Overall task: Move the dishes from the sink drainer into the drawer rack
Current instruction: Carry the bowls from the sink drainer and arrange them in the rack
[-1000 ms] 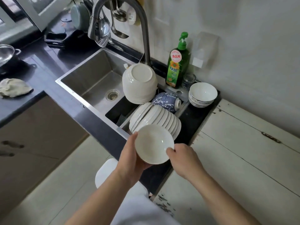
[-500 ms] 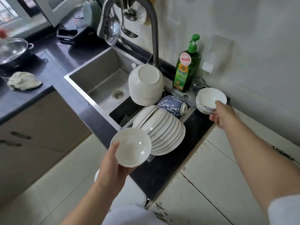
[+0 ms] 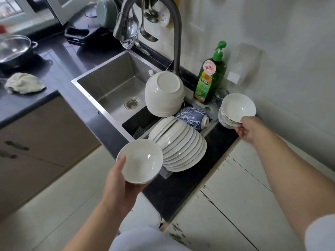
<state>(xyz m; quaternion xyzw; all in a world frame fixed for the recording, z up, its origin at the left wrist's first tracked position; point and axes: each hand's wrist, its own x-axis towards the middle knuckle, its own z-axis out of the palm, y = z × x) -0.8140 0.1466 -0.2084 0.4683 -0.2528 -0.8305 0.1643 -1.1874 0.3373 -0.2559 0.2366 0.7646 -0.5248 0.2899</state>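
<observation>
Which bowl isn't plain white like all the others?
The blue patterned bowl, lying on its side in the sink drainer between the upside-down white stack and the row of white dishes. Only it is covered in blue.

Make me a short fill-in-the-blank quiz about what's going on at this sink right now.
1. The left hand holds a white ____.
2. The right hand grips the stack of bowls beside the green ____ bottle.
3. The blue patterned bowl lies between the upturned bowl stack and the row of ____.
4. The tap stands over the steel ____.

Missing words: bowl; soap; plates; sink
</observation>
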